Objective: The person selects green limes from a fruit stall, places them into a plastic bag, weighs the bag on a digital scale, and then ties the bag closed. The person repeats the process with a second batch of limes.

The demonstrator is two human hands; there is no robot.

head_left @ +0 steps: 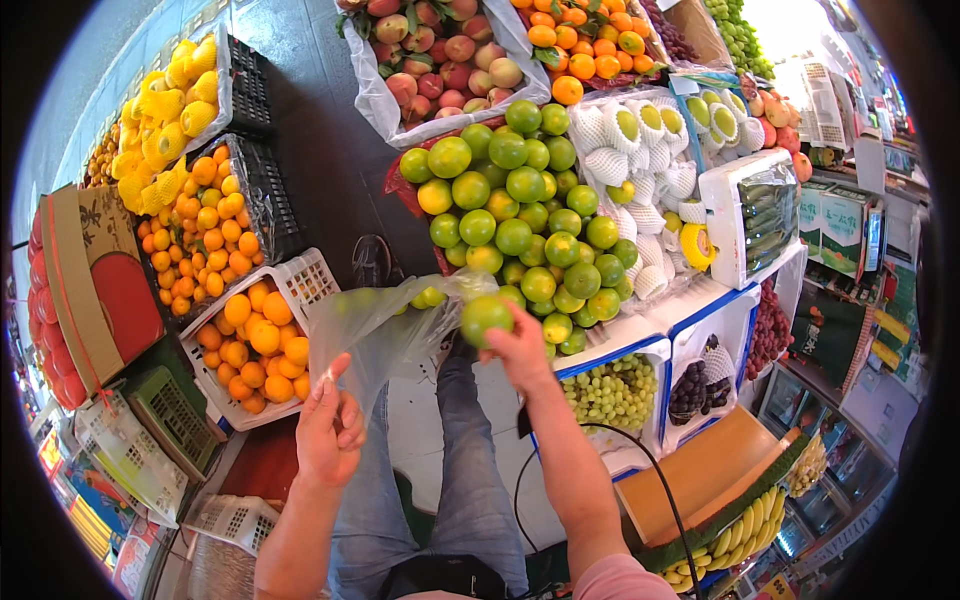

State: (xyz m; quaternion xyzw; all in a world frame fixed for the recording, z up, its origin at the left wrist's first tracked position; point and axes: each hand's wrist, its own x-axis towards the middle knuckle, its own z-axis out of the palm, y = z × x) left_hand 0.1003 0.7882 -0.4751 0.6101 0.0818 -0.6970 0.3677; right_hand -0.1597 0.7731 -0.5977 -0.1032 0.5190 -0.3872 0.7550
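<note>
My right hand point(520, 350) is closed around a green citrus fruit point(484, 319), just in front of a big heap of green and yellowish citrus fruits point(525, 190). To its left hangs a thin clear plastic bag point(375, 325), its upper right part reaching the held fruit. A few green fruits point(428, 297) show through or beside the film. My left hand point(332, 430) is at the bag's lower left edge, its fingers partly curled and gripping the film. One finger points up against the plastic.
At left stand crates of oranges point(255, 345), small orange citrus point(205, 235) and yellow-netted fruit point(170, 110). Peaches point(440, 50) lie beyond the heap. Foam-netted fruit point(640, 160), green grapes point(615, 395) and bananas point(735, 540) are at right. A black cable point(660, 470) loops beside my right arm.
</note>
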